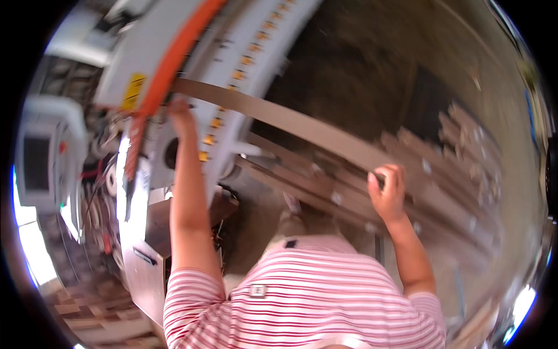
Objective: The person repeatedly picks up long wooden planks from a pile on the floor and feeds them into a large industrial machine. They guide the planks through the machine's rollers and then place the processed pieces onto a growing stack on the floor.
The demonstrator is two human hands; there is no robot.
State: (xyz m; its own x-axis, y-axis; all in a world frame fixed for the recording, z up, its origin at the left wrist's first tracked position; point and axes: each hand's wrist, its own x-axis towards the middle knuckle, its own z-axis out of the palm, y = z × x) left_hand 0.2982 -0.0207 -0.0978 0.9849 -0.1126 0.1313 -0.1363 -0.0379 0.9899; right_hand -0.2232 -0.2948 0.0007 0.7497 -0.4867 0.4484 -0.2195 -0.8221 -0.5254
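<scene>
A long, narrow brown board (pixel 290 122) slants from the machine on the left down to the stacked strips on the right. My left arm reaches forward along the machine. My left hand (pixel 181 113) is at the board's far left end, beside the orange rail; its fingers are smeared by motion. Towards the board's right end, my right hand (pixel 388 189) is closed at its near edge, with fingers curled and thumb raised. Blur hides exactly how those fingers meet the wood.
The white machine (pixel 125 55) has an orange guard (pixel 174 52) and a row of yellow pieces (pixel 238 74) along its bed. Stacked brown strips (pixel 447 180) lie to the right. A control panel (pixel 39 163) stands far left, with a wooden cabinet (pixel 145 264) nearer me.
</scene>
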